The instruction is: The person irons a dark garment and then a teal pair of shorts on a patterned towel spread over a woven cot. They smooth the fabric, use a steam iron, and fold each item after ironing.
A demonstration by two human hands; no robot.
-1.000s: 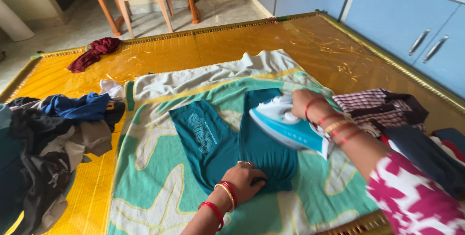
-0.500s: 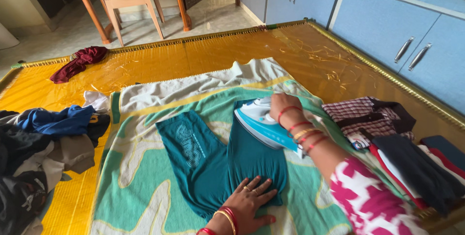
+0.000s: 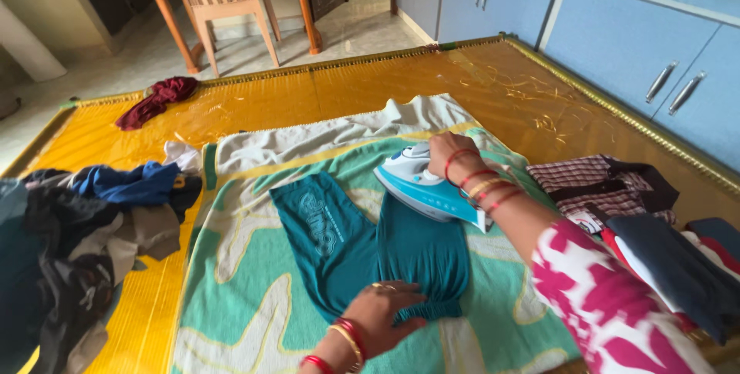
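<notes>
Right hand fingers clenched on the blue-white iron, left hand flat, released, pinning the teal garment; lingering risks scorching, fingers near the soleplate.

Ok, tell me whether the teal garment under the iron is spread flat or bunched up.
Mostly spread flat: the teal garment lies smoothed on the green towel, its two legs apart, the left hand pressing its gathered waist end, the right hand holding the iron.

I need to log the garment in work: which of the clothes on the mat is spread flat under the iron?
The teal garment on the green towel. The left hand presses it, the right hand holds the iron; the other clothes lie crumpled or stacked aside.
</notes>
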